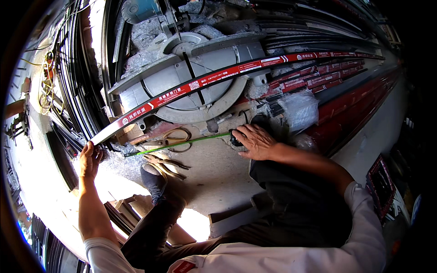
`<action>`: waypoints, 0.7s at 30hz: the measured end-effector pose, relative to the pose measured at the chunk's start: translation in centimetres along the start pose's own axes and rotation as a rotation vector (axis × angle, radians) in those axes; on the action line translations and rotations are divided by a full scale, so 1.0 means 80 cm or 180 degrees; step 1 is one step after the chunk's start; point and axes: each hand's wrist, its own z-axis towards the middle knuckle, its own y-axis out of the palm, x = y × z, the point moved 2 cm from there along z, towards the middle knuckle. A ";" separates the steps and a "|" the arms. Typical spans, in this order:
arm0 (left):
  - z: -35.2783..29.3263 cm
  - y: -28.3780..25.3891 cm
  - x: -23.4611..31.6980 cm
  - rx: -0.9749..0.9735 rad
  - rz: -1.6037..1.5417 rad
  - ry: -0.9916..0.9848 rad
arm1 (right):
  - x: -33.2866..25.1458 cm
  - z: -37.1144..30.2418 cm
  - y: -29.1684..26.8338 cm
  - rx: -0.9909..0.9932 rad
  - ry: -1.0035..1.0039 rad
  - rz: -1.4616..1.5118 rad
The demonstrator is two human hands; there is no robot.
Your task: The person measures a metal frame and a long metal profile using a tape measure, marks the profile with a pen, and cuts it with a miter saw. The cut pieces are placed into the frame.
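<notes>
My left hand (89,160) pinches the near-left end of a long metal profile (177,89) faced with red printed film. The profile lies slantwise across the grey round base of a mitre saw (200,109) and runs off to the far right. My right hand (257,142) is closed round a black tape measure (235,138). Its green blade (182,145) is drawn out leftward, roughly along the near side of the saw, its tip short of my left hand. Beside the blade lie scissors (180,135) and pliers (165,165).
The saw's blue motor housing (140,11) stands at the back. Dark profiles (75,68) are stacked at the left, and red-filmed ones (318,78) at the right. A clear plastic-wrapped bundle (299,109) sits near my right hand. My shoe (153,179) rests beside the pliers.
</notes>
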 end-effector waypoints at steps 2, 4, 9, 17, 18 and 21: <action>0.000 -0.005 -0.001 0.0235 0.0048 -0.0012 | 0.004 0.009 0.008 -0.0020 0.0021 -0.0153; -0.001 -0.003 0.000 0.0401 0.0241 0.0045 | 0.007 0.015 0.015 -0.0156 0.0057 -0.0179; -0.013 0.017 -0.003 0.1209 0.1158 0.0467 | 0.013 0.031 0.024 -0.0453 0.0127 -0.0096; -0.021 0.039 -0.010 0.1870 0.1294 0.0824 | 0.019 0.014 -0.007 -0.0531 -0.0152 0.1124; -0.022 0.036 -0.011 0.1890 0.1277 0.0856 | 0.017 0.013 -0.015 -0.0581 -0.0172 0.1307; -0.021 0.057 -0.011 0.1964 0.1118 0.0787 | 0.014 0.005 -0.042 -0.0873 -0.0038 0.1871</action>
